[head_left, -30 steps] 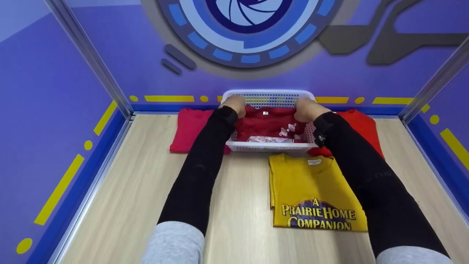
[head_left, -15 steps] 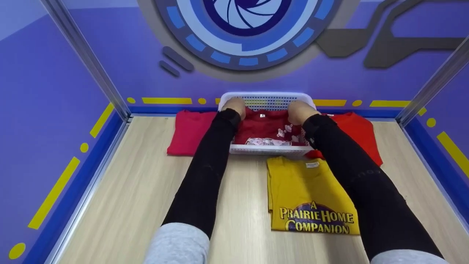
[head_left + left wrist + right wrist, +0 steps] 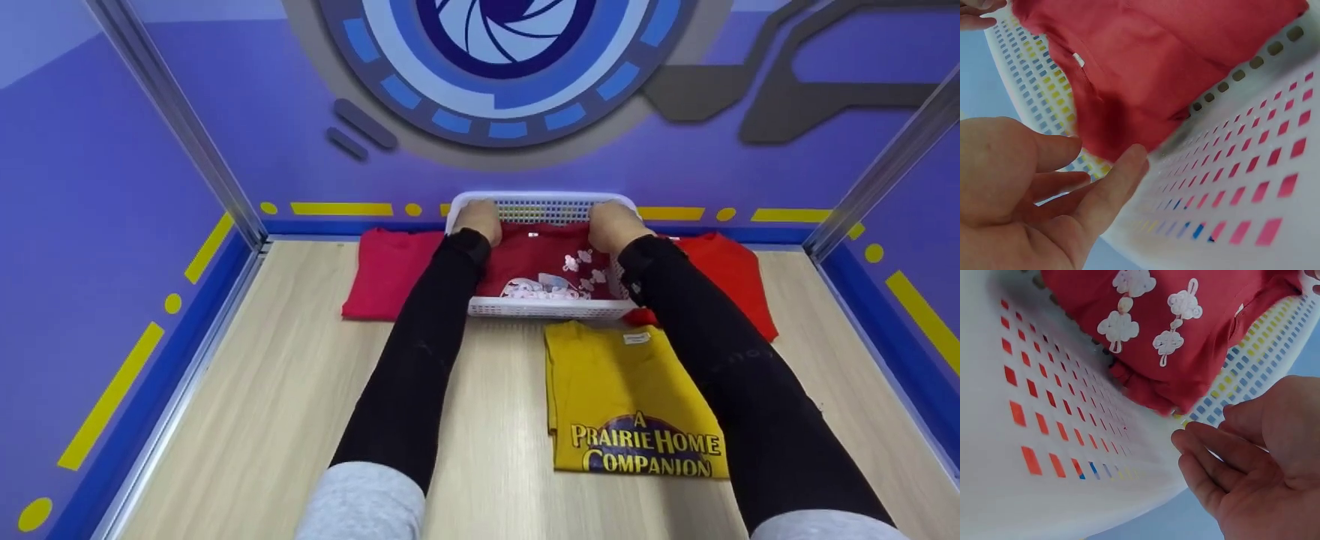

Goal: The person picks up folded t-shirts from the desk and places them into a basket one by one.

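Note:
A folded dark red shirt (image 3: pixel 536 255) with white flower-knot trims (image 3: pixel 1176 323) lies inside a white perforated basket (image 3: pixel 551 309) at the back of the table. My left hand (image 3: pixel 1044 191) is at the basket's back left corner, fingers loosely extended, fingertips close to the shirt's corner. Across the basket, my right hand (image 3: pixel 1258 461) is at the back right corner with relaxed fingers just short of the shirt. Neither palm holds anything. In the head view the fingers of both hands are hidden behind the wrists.
A folded pink garment (image 3: pixel 386 274) lies left of the basket, and a red one (image 3: pixel 731 277) lies right of it. In front is a folded yellow T-shirt (image 3: pixel 630 397), partly under the right forearm. A blue-purple wall (image 3: pixel 300 169) stands directly behind.
The right hand has shifted slightly inward over the basket. More of the shirt's pale patterned part shows at the basket's front edge. The left hand has barely moved.

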`<state>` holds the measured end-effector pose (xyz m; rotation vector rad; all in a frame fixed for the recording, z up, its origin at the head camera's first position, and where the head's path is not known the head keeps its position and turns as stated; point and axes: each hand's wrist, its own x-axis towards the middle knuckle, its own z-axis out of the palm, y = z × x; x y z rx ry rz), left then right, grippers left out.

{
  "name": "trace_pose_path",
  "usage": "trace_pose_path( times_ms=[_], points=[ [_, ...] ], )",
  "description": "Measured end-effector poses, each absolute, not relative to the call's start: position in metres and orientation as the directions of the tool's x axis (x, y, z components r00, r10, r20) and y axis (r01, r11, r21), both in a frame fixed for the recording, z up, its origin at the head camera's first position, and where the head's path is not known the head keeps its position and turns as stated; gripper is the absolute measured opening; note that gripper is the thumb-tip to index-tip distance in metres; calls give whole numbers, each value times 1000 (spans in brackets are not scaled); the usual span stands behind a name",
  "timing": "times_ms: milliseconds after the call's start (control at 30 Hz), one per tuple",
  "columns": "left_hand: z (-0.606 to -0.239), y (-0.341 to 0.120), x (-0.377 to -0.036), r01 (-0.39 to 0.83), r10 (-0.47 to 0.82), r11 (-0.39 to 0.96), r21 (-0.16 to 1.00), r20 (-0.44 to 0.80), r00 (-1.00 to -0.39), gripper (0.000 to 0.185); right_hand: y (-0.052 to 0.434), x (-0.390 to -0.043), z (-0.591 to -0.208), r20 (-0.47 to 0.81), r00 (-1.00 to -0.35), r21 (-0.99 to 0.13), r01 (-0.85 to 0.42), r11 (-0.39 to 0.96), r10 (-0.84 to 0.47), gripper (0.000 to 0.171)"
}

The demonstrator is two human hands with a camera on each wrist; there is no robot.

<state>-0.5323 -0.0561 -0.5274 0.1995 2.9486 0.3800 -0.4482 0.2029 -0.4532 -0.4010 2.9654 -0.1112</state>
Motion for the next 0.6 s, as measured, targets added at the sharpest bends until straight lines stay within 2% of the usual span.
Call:
trace_pose_path(
  times_ms=[133,267,367,467,600],
  points=[
    [-533,-59,-539,121,157,960,251,-126,-980,32,206,-444,-453,-138,-936,-102,-313,944,-325,14],
    [-486,-57,-483,171,234,941,291,-198,-952,23,209,-433,-450,-184,-876,-195,-412,890,-445,25],
    [-447,-56,-428,234,336,913,335,-292,-895,27,213,-419,-446,-262,-814,-295,-443,846,-518,26],
    [-439,-57,-399,321,429,889,326,-350,-833,30,219,-404,-444,-352,-766,-329,-437,837,-538,23],
    [-445,-61,-380,397,499,861,318,-379,-779,26,222,-391,-450,-407,-712,-305,-485,819,-573,26]
  ],
)
